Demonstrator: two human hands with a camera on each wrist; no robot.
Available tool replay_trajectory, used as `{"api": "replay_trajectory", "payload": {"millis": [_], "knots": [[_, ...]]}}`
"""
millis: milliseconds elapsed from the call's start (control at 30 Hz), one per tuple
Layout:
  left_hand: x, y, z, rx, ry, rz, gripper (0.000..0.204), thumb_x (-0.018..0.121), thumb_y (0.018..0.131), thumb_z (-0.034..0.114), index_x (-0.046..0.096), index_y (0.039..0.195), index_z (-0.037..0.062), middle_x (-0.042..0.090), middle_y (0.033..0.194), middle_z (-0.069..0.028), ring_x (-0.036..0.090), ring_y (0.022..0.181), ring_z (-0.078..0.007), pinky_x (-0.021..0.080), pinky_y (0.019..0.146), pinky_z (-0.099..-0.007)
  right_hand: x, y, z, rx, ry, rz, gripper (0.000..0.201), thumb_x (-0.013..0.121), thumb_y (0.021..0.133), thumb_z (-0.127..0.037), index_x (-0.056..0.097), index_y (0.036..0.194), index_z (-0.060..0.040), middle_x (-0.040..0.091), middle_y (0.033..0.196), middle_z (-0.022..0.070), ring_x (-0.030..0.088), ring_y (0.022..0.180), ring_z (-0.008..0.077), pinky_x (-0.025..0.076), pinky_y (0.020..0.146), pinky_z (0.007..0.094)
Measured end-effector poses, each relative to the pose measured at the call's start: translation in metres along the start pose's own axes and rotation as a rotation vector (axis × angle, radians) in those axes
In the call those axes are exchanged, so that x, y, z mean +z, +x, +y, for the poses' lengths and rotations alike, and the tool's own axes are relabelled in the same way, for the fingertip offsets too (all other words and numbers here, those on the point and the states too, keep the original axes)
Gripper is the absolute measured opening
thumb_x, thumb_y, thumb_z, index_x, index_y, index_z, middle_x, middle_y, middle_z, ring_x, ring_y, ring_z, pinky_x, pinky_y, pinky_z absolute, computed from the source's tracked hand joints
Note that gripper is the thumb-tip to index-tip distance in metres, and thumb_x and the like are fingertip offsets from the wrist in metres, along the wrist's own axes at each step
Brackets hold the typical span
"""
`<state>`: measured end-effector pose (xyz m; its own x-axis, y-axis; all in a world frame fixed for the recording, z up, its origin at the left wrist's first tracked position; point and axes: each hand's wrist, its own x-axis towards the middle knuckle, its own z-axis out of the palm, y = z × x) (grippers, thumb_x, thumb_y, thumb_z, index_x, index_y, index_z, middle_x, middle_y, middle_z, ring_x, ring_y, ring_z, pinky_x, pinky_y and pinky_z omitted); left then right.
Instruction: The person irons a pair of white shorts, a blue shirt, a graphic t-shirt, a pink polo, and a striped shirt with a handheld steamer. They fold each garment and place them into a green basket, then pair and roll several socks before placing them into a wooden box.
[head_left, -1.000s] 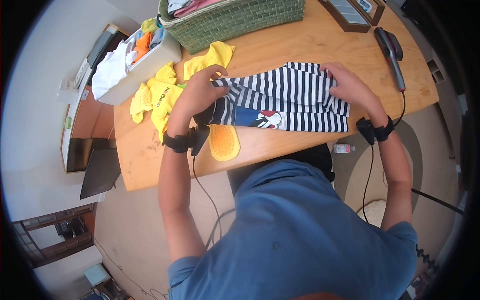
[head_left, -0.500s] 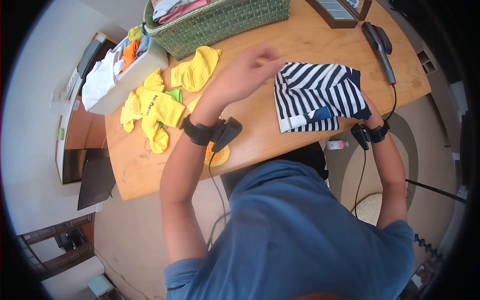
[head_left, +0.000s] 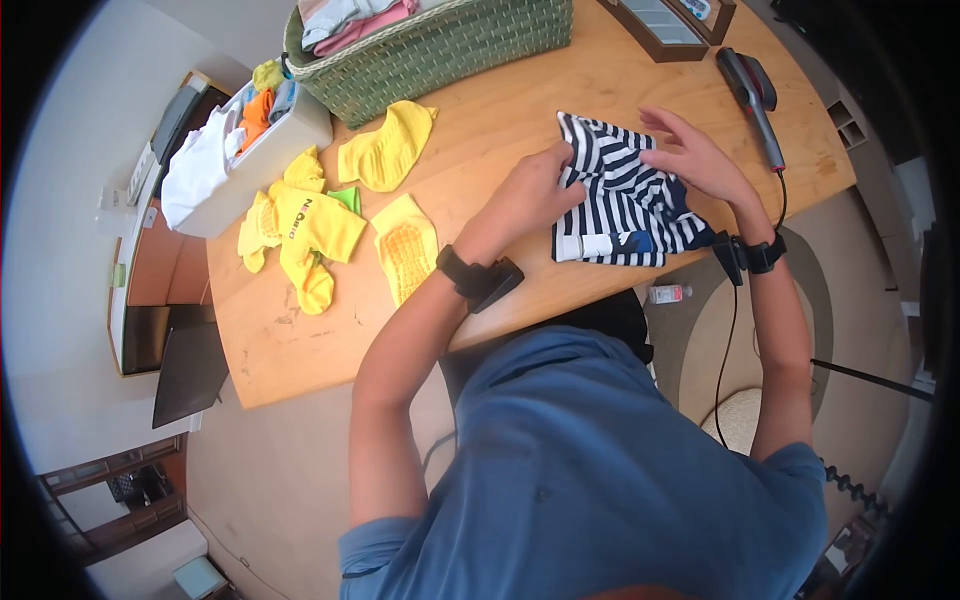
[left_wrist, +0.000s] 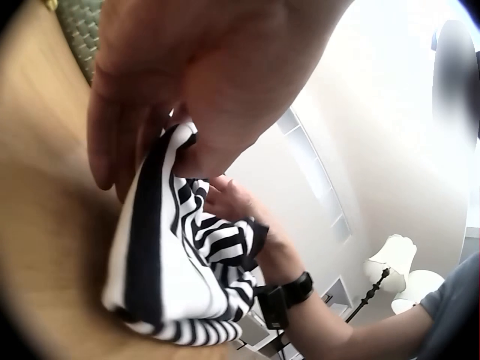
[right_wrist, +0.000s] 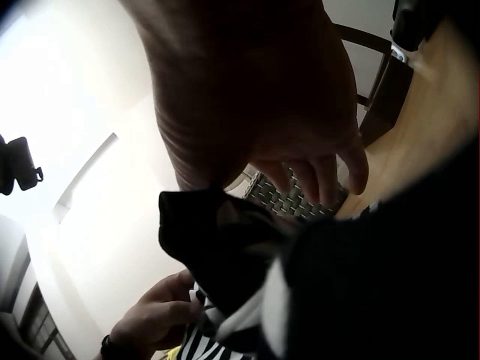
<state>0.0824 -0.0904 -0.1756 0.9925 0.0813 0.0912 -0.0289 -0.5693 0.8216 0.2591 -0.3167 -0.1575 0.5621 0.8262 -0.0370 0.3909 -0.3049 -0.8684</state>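
Note:
A navy-and-white striped garment (head_left: 622,200), partly folded and bunched, lies near the table's front edge. The left hand (head_left: 532,195) pinches its left edge between thumb and fingers; the left wrist view shows a striped fold (left_wrist: 161,225) held up at the left hand (left_wrist: 195,82). Over the garment's upper right part is the right hand (head_left: 700,165), fingers spread and loosely bent. Dark cloth (right_wrist: 217,240) hides the thumb of the right hand (right_wrist: 262,112) in the right wrist view.
Yellow clothes (head_left: 325,225) lie left on the wooden table (head_left: 500,130). Behind them stand a white bin (head_left: 235,165) of clothes and a green woven basket (head_left: 450,60). A corded handheld appliance (head_left: 755,110) and a brown framed case (head_left: 665,35) are at the right.
The left half of the striped garment was folded over to the right. The left hand came off it, then took its left edge. The right hand moved from the garment's right side to above it.

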Motion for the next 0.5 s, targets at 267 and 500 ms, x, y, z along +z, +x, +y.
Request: {"api": "replay_trajectory", "payload": {"millis": [267, 500], "knots": [[-0.075, -0.028, 0.059, 0.208, -0.112, 0.064, 0.025, 0.065, 0.090, 0.009, 0.057, 0.113, 0.0028, 0.060, 0.090, -0.0041, 0.056, 0.081, -0.0109, 0.047, 0.072, -0.0258, 0.036, 0.057, -0.082, -0.170, 0.255, -0.496, 0.099, 0.089, 0.060, -0.012, 0.041, 0.146, -0.0024, 0.057, 0.132, 0.0045, 0.052, 0.119, 0.0131, 0.040, 0.105, 0.0289], [-0.142, -0.070, 0.063, 0.192, -0.092, 0.030, 0.025, 0.062, 0.094, 0.012, 0.058, 0.116, 0.0033, 0.067, 0.104, -0.0136, 0.065, 0.092, -0.0253, 0.051, 0.083, -0.0342, 0.075, 0.100, -0.154, -0.481, 0.307, -0.642, 0.095, 0.090, 0.062, -0.013, 0.043, 0.144, -0.0034, 0.057, 0.134, 0.0056, 0.051, 0.122, 0.0145, 0.038, 0.108, 0.0300]]}}
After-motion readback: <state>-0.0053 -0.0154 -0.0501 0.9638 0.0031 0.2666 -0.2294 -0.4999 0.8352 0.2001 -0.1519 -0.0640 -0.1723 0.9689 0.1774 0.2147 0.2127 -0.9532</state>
